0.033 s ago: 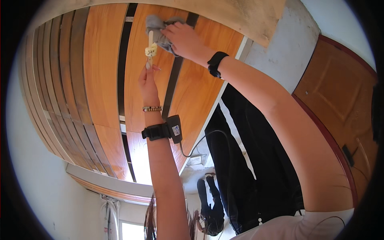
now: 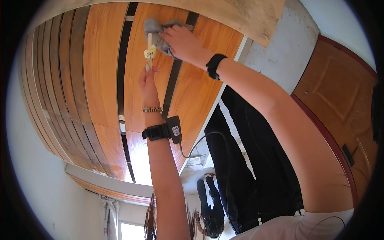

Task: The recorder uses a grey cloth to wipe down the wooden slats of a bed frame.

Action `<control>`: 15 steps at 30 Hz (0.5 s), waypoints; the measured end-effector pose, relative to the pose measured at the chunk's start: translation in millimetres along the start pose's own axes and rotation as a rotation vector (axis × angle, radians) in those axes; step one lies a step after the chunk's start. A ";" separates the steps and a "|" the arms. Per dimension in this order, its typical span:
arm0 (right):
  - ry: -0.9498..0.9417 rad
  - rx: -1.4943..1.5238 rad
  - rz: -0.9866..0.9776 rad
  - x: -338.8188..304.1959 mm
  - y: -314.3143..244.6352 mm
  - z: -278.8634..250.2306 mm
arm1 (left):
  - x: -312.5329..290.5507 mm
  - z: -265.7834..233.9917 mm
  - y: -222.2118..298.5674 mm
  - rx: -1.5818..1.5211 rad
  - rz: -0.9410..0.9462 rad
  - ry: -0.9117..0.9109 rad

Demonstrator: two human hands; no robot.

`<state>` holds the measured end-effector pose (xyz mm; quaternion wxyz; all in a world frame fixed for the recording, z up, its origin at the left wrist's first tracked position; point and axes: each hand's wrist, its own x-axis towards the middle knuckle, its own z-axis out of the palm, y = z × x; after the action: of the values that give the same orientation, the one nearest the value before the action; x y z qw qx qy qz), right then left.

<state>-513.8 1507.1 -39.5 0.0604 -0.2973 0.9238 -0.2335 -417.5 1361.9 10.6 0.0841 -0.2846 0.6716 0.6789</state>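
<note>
My left hand [image 2: 148,82] pinches the lower end of a slim pale stick [image 2: 149,40] between thumb and fingertips. Around the stick's middle is a small yellow piece with dark specks [image 2: 150,52]; its kind I cannot make out. Just right of it, my right hand [image 2: 182,43] is closed on a crumpled grey cloth [image 2: 153,27], pressing it against an orange-brown wooden board [image 2: 138,24]. The stick's upper end stands in front of the cloth; whether they touch I cannot tell. Some fingertips of my right hand are hidden in the folds.
Wooden boards [image 2: 102,60] run side by side with dark gaps between them, and narrower brown slats [image 2: 56,76] lie at the left. A cable [image 2: 188,154] hangs from the device on my left wrist. A brown door [image 2: 336,88] stands at right. Another person [image 2: 212,212] shows at the bottom.
My right hand and the grey cloth have shifted very slightly left and downward in the picture. The left hand with the stick has barely moved.
</note>
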 end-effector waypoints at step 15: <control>0.012 0.399 -0.149 -30.2 -157.8 94.2 | -23.1 -89.0 -19.7 0.090 0.210 0.452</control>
<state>-383.3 1374.6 -49.9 0.0953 -0.3455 0.8351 -0.4174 -364.4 1284.3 10.8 -0.1268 -0.3536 0.7289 0.5723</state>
